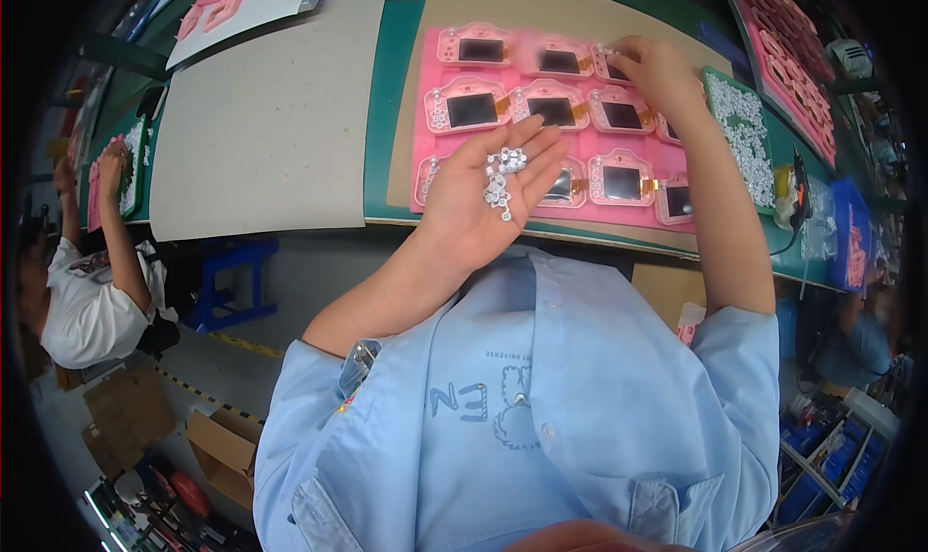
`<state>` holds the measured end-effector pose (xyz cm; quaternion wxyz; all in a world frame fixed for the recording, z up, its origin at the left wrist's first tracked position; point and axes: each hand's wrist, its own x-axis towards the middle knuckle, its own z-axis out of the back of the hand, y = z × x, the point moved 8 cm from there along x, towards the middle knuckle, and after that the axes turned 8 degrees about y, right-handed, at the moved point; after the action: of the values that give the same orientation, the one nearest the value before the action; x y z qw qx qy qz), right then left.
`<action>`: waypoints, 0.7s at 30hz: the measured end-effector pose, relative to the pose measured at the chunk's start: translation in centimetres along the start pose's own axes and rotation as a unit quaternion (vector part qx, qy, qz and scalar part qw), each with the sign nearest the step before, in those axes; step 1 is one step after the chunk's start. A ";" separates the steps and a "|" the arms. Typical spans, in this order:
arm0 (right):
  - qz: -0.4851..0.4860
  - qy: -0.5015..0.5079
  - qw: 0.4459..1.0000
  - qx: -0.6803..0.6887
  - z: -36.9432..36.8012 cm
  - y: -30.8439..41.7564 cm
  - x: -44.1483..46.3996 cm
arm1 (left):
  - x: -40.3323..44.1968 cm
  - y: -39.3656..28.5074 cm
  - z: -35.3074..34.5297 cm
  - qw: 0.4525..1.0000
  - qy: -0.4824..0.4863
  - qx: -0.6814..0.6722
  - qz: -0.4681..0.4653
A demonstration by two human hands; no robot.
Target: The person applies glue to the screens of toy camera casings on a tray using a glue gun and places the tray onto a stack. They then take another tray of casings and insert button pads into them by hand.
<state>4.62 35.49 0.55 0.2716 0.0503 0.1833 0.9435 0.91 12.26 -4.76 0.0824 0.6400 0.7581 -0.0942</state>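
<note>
My left hand (474, 199) is palm up and slightly cupped, cradling a small heap of white button-like pieces (500, 177). It hovers over the near rows of pink handheld-console shells, hiding some of them. At the far right of the top row, my right hand (650, 69) reaches down with thumb and fingers close together at a pink shell (601, 61). Whatever its fingertips pinch is too small to see. Each visible shell, such as this pink shell (621, 110), carries a dark screen, and several have an orange ribbon cable. They lie in rows on a pink mat (422, 131).
To the right stands a green tray (717, 80) full of white pieces, near a blue bin (853, 233). Grey board (271, 117) covers the bench on the left. Another person (97, 291) works at the far left, beside a blue stool (232, 286).
</note>
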 end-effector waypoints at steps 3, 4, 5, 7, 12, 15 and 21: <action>0.006 -0.011 1.000 -0.013 -0.5 0.1 0.3 | 0.0 -0.1 0.1 1.000 -0.008 -0.001 -0.001; 0.014 -0.012 1.000 -0.023 -0.7 0.0 0.3 | 0.0 -0.1 0.1 1.000 -0.008 -0.001 -0.001; 0.022 -0.013 0.999 -0.032 -1.0 -0.1 0.3 | 0.0 -0.1 0.1 1.000 -0.009 0.000 -0.001; 0.043 -0.022 0.998 -0.048 -1.4 -0.3 0.6 | 0.0 0.0 0.2 1.000 -0.011 0.003 0.000; 0.068 -0.049 0.990 -0.117 -1.4 0.6 0.5 | 0.1 0.1 0.3 1.000 -0.005 0.001 0.006; 0.063 -0.061 0.985 -0.149 -1.8 0.5 0.8 | 0.1 0.1 0.2 1.000 -0.010 0.006 0.008; 0.087 -0.033 0.994 -0.057 -1.7 0.7 0.5 | 0.0 0.0 0.3 1.000 -0.010 0.008 0.005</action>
<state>3.54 34.63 -0.80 0.1968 0.0816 0.1155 0.9702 0.89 12.20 -5.02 0.0860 0.6438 0.7529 -0.1062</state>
